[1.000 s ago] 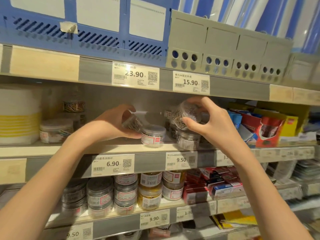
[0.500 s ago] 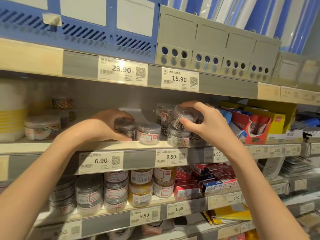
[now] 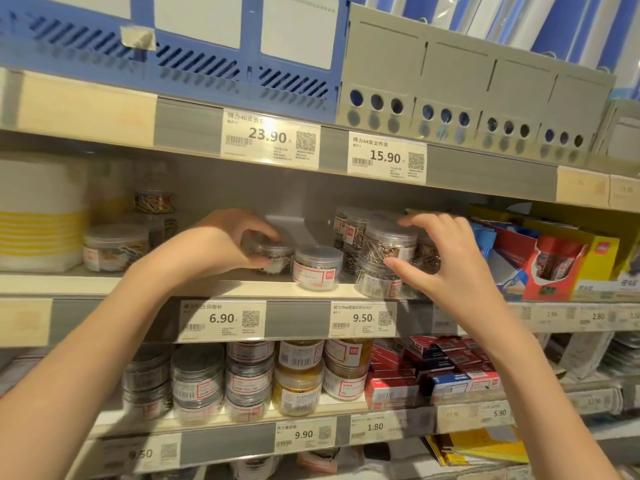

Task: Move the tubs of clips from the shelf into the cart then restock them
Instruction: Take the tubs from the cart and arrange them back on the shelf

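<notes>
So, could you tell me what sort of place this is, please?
Most likely a stationery aisle in a shop. Price labels run along the shelf edges, tubs of clips are stacked in rows, and file boxes stand on the shelf above.

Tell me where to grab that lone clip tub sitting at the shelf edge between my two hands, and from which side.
Grip the lone tub around its round side wall, just under the flat lid, coming straight in from the front. It stands upright at the shelf edge with its front clear; the left hand holds another tub beside it, and the low shelf above probably cramps a top grab.
</notes>
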{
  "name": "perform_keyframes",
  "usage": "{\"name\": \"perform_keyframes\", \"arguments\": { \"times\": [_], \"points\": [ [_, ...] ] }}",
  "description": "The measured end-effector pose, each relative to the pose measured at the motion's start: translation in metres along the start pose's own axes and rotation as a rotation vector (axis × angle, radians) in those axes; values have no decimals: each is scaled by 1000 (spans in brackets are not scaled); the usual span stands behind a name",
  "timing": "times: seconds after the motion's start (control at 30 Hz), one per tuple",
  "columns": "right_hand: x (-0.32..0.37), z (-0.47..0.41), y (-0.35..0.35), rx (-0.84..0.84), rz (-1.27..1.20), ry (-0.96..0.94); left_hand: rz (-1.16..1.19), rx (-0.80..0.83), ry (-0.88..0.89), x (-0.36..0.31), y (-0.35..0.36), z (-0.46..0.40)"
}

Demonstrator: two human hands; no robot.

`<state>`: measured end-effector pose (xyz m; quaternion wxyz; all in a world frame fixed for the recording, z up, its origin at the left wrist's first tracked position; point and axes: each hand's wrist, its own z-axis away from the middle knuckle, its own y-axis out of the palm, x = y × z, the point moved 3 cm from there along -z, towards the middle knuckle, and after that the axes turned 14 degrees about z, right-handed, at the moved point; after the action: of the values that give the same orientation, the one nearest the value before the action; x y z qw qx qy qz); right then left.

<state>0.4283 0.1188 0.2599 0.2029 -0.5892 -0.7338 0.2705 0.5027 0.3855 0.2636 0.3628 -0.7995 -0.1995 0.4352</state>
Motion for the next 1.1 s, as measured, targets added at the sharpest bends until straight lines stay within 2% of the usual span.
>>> {"name": "perform_keyframes", "arguments": {
  "times": [0.37, 0.63, 1.1],
  "points": [
    [-10, 11, 10, -88, -33, -56, 94, 95, 51, -11, 16, -55],
    [-13, 15, 17, -132, -18, -75, -86, 145, 53, -18, 28, -68],
    [-12, 20, 22, -207, 93, -74, -47, 218, -89, -9, 36, -63]
  ]
}}
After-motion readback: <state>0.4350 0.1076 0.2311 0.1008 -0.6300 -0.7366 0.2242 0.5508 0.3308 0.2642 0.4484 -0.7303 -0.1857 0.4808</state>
